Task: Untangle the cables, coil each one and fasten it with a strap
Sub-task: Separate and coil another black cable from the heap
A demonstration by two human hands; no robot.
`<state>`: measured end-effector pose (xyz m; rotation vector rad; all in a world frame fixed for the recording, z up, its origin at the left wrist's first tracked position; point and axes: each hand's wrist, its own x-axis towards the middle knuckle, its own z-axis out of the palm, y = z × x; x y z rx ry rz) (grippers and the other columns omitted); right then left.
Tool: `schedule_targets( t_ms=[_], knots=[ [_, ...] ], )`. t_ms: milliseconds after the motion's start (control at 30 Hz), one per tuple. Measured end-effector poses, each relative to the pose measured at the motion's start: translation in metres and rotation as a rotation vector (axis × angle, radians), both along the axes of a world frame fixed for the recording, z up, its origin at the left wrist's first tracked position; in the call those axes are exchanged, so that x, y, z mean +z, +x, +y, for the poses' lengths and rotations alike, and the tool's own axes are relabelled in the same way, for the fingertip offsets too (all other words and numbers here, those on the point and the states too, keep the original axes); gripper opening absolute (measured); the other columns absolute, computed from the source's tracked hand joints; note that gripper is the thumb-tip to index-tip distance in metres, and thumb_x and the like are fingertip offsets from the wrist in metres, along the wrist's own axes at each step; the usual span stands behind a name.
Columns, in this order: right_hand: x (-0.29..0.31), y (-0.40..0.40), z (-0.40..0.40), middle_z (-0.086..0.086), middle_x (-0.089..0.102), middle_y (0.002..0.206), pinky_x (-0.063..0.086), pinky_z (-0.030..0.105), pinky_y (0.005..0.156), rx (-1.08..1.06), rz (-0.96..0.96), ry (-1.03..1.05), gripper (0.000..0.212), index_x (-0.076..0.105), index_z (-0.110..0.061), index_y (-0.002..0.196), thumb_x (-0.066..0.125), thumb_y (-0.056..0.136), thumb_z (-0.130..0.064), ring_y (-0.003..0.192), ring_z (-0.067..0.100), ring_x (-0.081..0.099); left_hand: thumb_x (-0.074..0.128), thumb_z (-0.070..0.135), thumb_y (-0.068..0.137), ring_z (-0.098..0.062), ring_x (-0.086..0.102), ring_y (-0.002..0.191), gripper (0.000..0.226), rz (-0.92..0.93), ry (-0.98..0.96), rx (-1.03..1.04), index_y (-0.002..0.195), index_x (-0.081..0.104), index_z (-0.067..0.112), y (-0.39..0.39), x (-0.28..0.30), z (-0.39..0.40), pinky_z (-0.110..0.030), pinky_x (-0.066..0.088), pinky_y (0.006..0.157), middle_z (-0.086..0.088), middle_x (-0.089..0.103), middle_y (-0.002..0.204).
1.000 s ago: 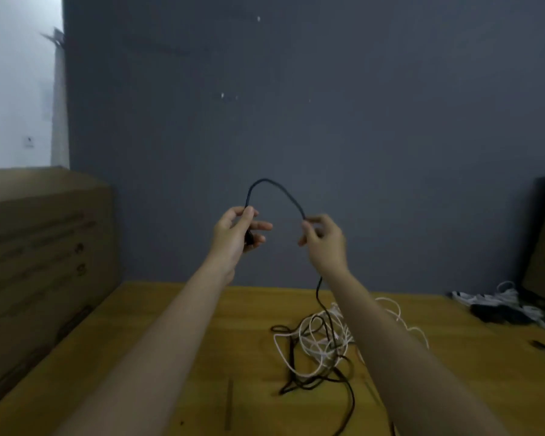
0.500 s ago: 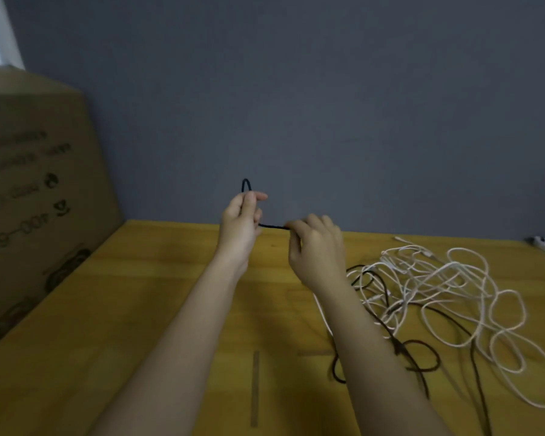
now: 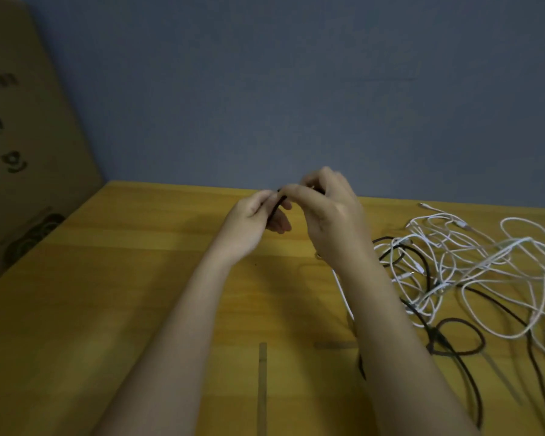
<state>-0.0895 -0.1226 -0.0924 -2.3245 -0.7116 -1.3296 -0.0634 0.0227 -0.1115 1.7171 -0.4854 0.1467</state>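
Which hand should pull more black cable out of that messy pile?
Probably the right hand: the tangled pile lies on its side of the table, just beside its wrist. The left hand pinches the black cable end and can keep holding.

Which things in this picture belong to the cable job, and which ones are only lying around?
Job:
- black cable, its end held by left hand and right hand
- white cables, tangled with it on the table

Lying about:
- cardboard box
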Motion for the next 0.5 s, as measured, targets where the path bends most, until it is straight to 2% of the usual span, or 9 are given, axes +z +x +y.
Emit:
schedule_targets(
  t_ms=[100,200,267,333,400,500],
  knots=[
    [0.004,0.0,-0.008,0.007,0.06,0.083,0.046,0.035,0.056,-0.089,-0.06,0.159,0.011,0.072,-0.011,0.091,0.066,0.087,-0.019,0.075,0.028,0.059,0.029,0.021,0.106,-0.008,0.039,0.041,0.036,0.03,-0.034,-0.088,0.088,0.06,0.015,-0.004,0.005,-0.006,-0.017,0.034,0.047,0.005,0.052,0.046],
    [0.003,0.002,-0.015,0.001,0.063,0.079,0.042,0.029,0.052,-0.255,0.008,0.302,0.034,0.07,-0.014,0.083,0.064,0.082,-0.048,0.07,0.02,0.061,0.029,0.032,0.104,-0.007,0.028,0.042,0.041,0.108,-0.114,-0.173,0.088,0.06,0.011,-0.01,0.01,-0.01,-0.018,0.026,0.044,0.009,0.036,0.045],
    [0.001,0.002,-0.018,0.0,0.064,0.074,0.038,0.027,0.051,-0.323,0.085,0.328,0.041,0.071,-0.015,0.08,0.062,0.081,-0.055,0.065,0.018,0.059,0.028,0.039,0.102,-0.008,0.024,0.042,0.044,0.171,-0.179,-0.236,0.084,0.057,0.01,-0.014,0.015,-0.011,-0.018,0.023,0.042,0.007,0.03,0.047],
    [0.0,0.004,-0.018,0.002,0.066,0.076,0.04,0.03,0.055,-0.278,0.178,0.366,0.035,0.073,-0.016,0.086,0.06,0.086,-0.048,0.068,0.02,0.06,0.031,0.042,0.099,-0.006,0.021,0.04,0.041,0.218,-0.241,-0.293,0.083,0.052,0.01,-0.017,0.02,-0.012,-0.017,0.02,0.04,0.006,0.028,0.047],
    [-0.001,0.006,-0.015,0.005,0.068,0.081,0.043,0.033,0.064,-0.153,0.263,0.389,0.026,0.073,-0.016,0.098,0.056,0.093,-0.035,0.076,0.022,0.062,0.034,0.036,0.1,-0.005,0.019,0.039,0.033,0.249,-0.325,-0.321,0.083,0.048,0.012,-0.018,0.024,-0.011,-0.017,0.017,0.038,0.007,0.03,0.049],
    [-0.002,0.006,-0.01,0.007,0.069,0.094,0.044,0.032,0.072,-0.04,0.432,0.382,0.027,0.066,-0.014,0.117,0.047,0.1,-0.022,0.085,0.021,0.061,0.032,0.03,0.104,-0.003,0.019,0.036,0.031,0.289,-0.467,-0.252,0.081,0.046,0.014,-0.017,0.031,-0.006,-0.015,0.015,0.035,0.009,0.032,0.048]
  ],
)
